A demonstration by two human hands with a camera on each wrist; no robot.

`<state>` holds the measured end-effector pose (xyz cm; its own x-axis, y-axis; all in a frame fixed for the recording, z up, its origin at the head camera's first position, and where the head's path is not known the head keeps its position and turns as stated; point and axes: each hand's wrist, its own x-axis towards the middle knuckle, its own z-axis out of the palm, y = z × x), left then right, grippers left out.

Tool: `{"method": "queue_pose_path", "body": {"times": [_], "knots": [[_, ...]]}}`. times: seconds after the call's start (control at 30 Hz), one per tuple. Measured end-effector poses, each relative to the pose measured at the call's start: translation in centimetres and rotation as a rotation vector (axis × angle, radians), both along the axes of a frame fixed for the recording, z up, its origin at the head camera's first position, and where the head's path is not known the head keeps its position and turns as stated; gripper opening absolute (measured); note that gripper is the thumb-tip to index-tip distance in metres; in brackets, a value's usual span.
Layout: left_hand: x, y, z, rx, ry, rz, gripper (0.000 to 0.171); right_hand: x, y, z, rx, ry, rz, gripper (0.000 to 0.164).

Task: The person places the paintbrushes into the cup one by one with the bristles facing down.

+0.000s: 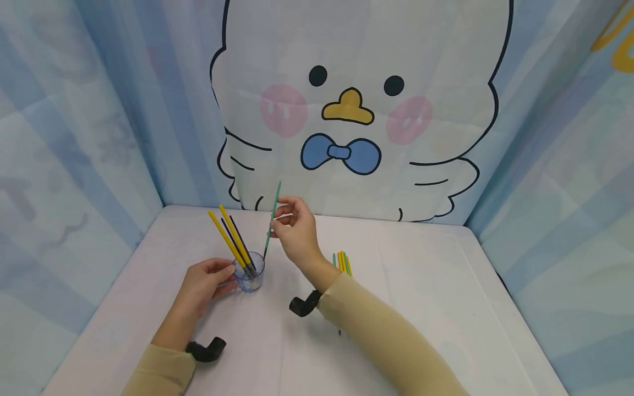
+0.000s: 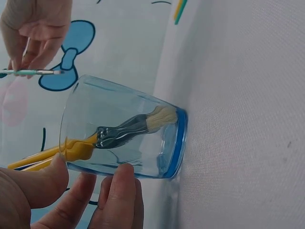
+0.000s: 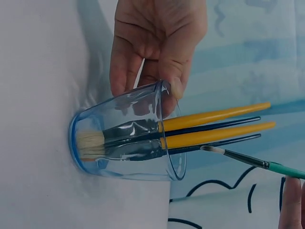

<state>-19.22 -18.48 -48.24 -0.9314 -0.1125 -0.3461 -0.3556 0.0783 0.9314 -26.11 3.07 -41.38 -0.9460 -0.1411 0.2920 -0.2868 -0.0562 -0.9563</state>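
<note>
A clear bluish cup [image 1: 251, 284] stands upright on the table, gripped at its side by my left hand [image 1: 202, 286], with the thumb at the rim in the left wrist view. Inside, two yellow-handled paintbrushes [image 3: 214, 117] and two thin dark-handled ones lean together, bristles down. My right hand [image 1: 299, 234] pinches a green-handled paintbrush [image 1: 275, 204] by its handle. That brush points bristles down in the head view, its tip [image 3: 212, 150] near the cup's rim. In the right wrist view only some fingertips [image 3: 290, 205] of the right hand show.
More green and yellow paintbrushes [image 1: 343, 262] lie on the table, partly hidden behind the right forearm. A white cloth [image 1: 421, 275] covers the table. Behind it hangs a curtain [image 1: 346, 192] with a printed cartoon bird. Both wrists carry black camera mounts [image 1: 207, 350].
</note>
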Motion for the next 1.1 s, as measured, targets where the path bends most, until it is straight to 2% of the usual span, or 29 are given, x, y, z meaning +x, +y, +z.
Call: {"method": "queue_pose_path", "body": {"times": [0.27,0.67,0.87,1.1], "knots": [[-0.2,0.1,0.0,-0.017,-0.007,0.005,0.039,-0.3,-1.8,-0.2,0.073,0.040,0.036,0.044],[-0.1,0.1,0.0,-0.036,-0.013,0.009,0.039,-0.8,-3.0,-2.0,0.171,-0.002,0.043,0.040],[-0.1,0.1,-0.1,-0.034,-0.003,0.005,0.039,-0.9,-3.2,-2.7,0.269,-0.030,0.033,0.035],[-0.1,0.0,-0.2,-0.028,-0.003,0.001,0.040,-1.0,-3.1,-3.6,0.328,-0.037,0.038,0.032]]}}
